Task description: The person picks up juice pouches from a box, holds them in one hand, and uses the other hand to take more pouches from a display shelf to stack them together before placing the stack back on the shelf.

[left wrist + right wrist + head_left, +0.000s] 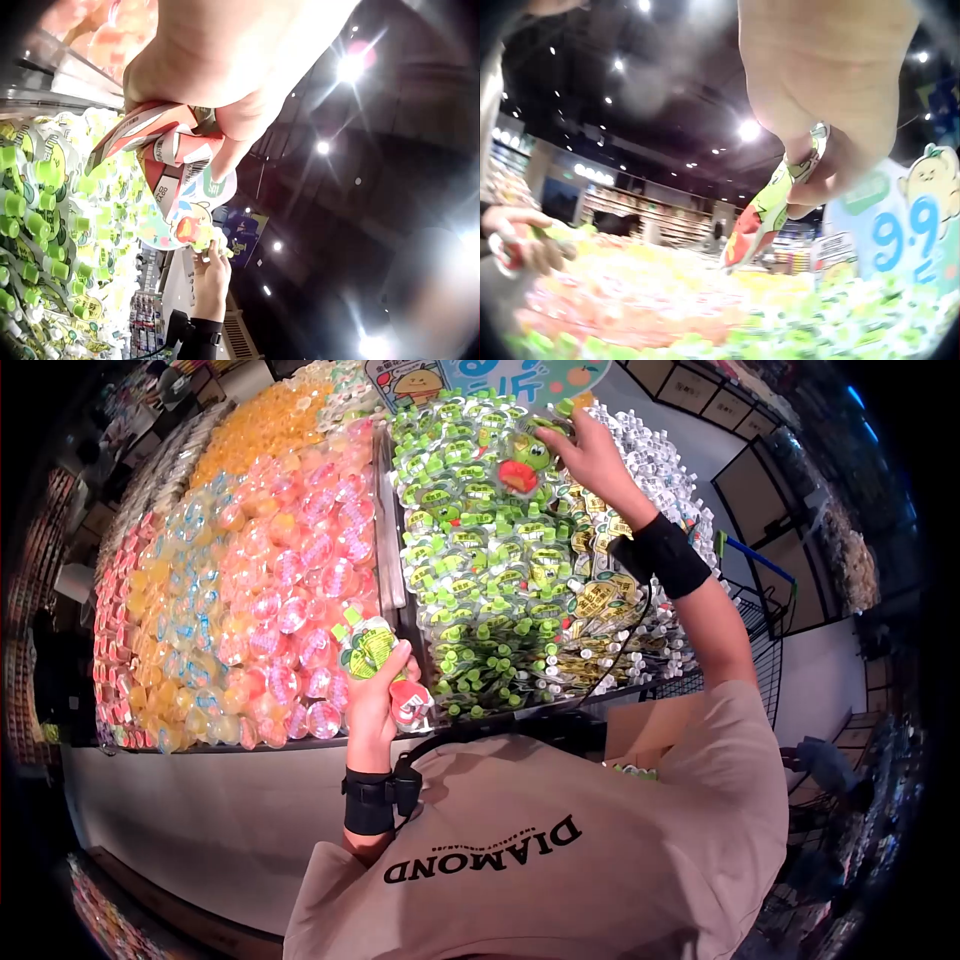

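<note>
Near the front edge of the display, my left hand (372,708) grips a few spouted drink pouches (368,648) with green caps and red lower ends. Their folded red ends with barcodes (196,166) show under the fingers in the left wrist view. Farther off, my right hand (597,460) pinches one green and red pouch (524,468) by its end, above the rows of green-capped pouches (480,550). In the right wrist view this pouch (759,221) hangs tilted from thumb and fingers.
White-capped pouches (650,455) fill the display's right side. Past a divider (388,530) lie pink jelly cups (290,560) and orange packs (255,435). A price sign (885,225) stands at the back. A cardboard box (645,730) and a wire cart (765,630) are near the body.
</note>
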### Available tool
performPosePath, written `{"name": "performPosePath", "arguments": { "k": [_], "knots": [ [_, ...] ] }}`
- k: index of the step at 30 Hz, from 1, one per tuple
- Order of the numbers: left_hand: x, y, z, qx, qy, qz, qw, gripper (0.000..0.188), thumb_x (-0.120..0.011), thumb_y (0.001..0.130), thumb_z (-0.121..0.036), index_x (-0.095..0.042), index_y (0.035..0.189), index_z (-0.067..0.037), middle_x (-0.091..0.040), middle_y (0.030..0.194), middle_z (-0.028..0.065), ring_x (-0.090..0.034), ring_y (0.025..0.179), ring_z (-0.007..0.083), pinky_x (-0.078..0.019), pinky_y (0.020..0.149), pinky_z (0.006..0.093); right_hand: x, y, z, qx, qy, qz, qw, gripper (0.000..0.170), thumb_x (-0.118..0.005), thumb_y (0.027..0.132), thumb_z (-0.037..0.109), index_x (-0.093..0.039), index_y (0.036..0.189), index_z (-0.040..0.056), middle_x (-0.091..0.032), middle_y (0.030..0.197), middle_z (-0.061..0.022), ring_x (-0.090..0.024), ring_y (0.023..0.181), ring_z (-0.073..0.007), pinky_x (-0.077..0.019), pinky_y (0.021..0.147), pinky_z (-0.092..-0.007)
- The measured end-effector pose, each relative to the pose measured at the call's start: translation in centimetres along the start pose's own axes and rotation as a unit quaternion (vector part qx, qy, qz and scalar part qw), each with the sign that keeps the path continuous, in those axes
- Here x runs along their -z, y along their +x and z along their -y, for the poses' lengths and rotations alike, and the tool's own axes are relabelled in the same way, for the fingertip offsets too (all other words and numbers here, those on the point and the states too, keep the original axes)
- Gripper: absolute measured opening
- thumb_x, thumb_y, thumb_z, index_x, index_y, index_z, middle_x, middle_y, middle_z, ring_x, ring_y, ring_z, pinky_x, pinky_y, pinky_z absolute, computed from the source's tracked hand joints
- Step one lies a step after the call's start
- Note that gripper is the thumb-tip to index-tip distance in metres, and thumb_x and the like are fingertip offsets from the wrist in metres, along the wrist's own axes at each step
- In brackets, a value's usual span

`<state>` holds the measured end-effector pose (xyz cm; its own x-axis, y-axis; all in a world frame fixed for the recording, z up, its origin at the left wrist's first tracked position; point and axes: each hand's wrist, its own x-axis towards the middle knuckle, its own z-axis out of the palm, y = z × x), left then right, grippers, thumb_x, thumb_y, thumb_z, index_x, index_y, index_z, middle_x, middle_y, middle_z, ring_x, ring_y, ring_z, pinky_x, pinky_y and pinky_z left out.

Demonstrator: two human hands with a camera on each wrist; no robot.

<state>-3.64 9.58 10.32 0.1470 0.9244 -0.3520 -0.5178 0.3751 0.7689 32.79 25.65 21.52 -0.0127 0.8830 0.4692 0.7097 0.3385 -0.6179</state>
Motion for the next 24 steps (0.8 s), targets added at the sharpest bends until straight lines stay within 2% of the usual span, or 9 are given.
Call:
{"name": "performPosePath", "arguments": {
  "k": [2, 5, 12, 16, 17, 18, 20, 21, 24],
  "knots": [
    [0.2, -0.1, 0.1, 0.014, -0.004, -0.001, 1.000, 0.016, -0.071, 0.090, -0.005, -0.060, 0.102, -0.003, -0.064, 0.084, 0.0061, -0.062, 0.067, 0.0157, -0.0502, 0.054, 0.0281, -0.5, 2.6, -5.1, 0.106, -0.125, -0.071, 0.984, 0.035, -0.069, 0.094, 0.025, -0.053, 0.099, -0.0056, -0.062, 0.075, -0.0215, -0.063, 0.064, -0.0351, -0.0471, 0.060, -0.0431],
    [-0.4, -0.6, 0.1, 0.011, -0.024, -0.024, 0.999, 0.020, -0.073, 0.088, -0.002, -0.059, 0.102, -0.005, -0.063, 0.077, 0.0057, -0.062, 0.064, 0.0155, -0.0495, 0.053, 0.0275, -2.0, 4.1, -8.7, 0.052, -0.195, -0.023, 0.979, 0.033, -0.069, 0.094, 0.023, -0.053, 0.101, -0.0056, -0.061, 0.076, -0.0241, -0.060, 0.068, -0.0417, -0.0443, 0.062, -0.0478],
    [0.5, -1.0, 0.4, 0.018, -0.027, -0.020, 0.999, 0.022, -0.074, 0.087, -0.001, -0.059, 0.104, -0.005, -0.063, 0.080, 0.0057, -0.063, 0.067, 0.0162, -0.0504, 0.054, 0.0279, -6.2, 3.8, -11.1, 0.031, -0.135, 0.064, 0.988, 0.034, -0.068, 0.094, 0.022, -0.050, 0.096, -0.0066, -0.057, 0.071, -0.0245, -0.056, 0.068, -0.0420, -0.0413, 0.063, -0.0496],
    [0.9, -1.0, 0.5, 0.029, -0.032, -0.023, 0.999, 0.022, -0.074, 0.087, -0.001, -0.060, 0.104, -0.004, -0.064, 0.081, 0.0057, -0.063, 0.067, 0.0162, -0.0504, 0.055, 0.0278, -6.5, 4.3, -11.4, 0.029, -0.129, 0.077, 0.988, 0.035, -0.068, 0.096, 0.025, -0.050, 0.094, -0.0052, -0.055, 0.070, -0.0225, -0.051, 0.064, -0.0383, -0.0387, 0.063, -0.0505],
    [0.9, -1.0, 0.7, 0.024, -0.034, -0.026, 0.999, 0.022, -0.074, 0.087, -0.001, -0.060, 0.104, -0.004, -0.064, 0.081, 0.0058, -0.063, 0.067, 0.0161, -0.0508, 0.055, 0.0278, -6.2, 4.5, -11.0, -0.009, -0.172, 0.118, 0.978, 0.038, -0.069, 0.094, 0.025, -0.055, 0.108, -0.0074, -0.062, 0.082, -0.0242, -0.059, 0.074, -0.0401, -0.0437, 0.069, -0.0502],
    [0.9, -0.9, 0.7, 0.018, -0.036, -0.028, 0.999, 0.022, -0.074, 0.087, 0.000, -0.060, 0.104, -0.004, -0.064, 0.081, 0.0059, -0.064, 0.067, 0.0160, -0.0511, 0.055, 0.0278, -6.1, 4.3, -10.8, -0.008, -0.172, 0.117, 0.978, 0.038, -0.069, 0.094, 0.025, -0.055, 0.108, -0.0074, -0.062, 0.082, -0.0242, -0.059, 0.074, -0.0401, -0.0437, 0.069, -0.0502],
    [0.7, -1.0, 0.6, 0.012, -0.034, -0.033, 0.999, 0.022, -0.074, 0.086, 0.000, -0.060, 0.104, -0.004, -0.064, 0.082, 0.0058, -0.064, 0.068, 0.0158, -0.0516, 0.056, 0.0279, -5.9, 3.9, -10.4, 0.040, -0.156, 0.108, 0.981, 0.049, -0.071, 0.092, 0.024, -0.056, 0.127, -0.0063, -0.066, 0.100, -0.0266, -0.063, 0.093, -0.0419, -0.0484, 0.080, -0.0482],
    [0.7, -1.1, 0.6, 0.010, -0.033, -0.041, 0.999, 0.023, -0.074, 0.086, 0.000, -0.060, 0.104, -0.004, -0.065, 0.083, 0.0057, -0.064, 0.069, 0.0156, -0.0522, 0.056, 0.0279, -6.3, 3.6, -10.8, 0.068, -0.139, 0.057, 0.986, 0.046, -0.074, 0.090, 0.021, -0.057, 0.126, -0.0018, -0.066, 0.088, -0.0229, -0.061, 0.075, -0.0332, -0.0478, 0.071, -0.0421],
    [1.5, -0.6, 1.2, 0.038, -0.027, -0.028, 0.999, 0.024, -0.074, 0.086, 0.000, -0.060, 0.104, -0.004, -0.065, 0.084, 0.0055, -0.065, 0.070, 0.0153, -0.0531, 0.058, 0.0281, -6.3, 4.1, -11.8, 0.026, -0.160, 0.107, 0.981, 0.049, -0.076, 0.088, 0.019, -0.057, 0.130, 0.0001, -0.067, 0.091, -0.0229, -0.063, 0.078, -0.0346, -0.0492, 0.074, -0.0417]
  ]
}}
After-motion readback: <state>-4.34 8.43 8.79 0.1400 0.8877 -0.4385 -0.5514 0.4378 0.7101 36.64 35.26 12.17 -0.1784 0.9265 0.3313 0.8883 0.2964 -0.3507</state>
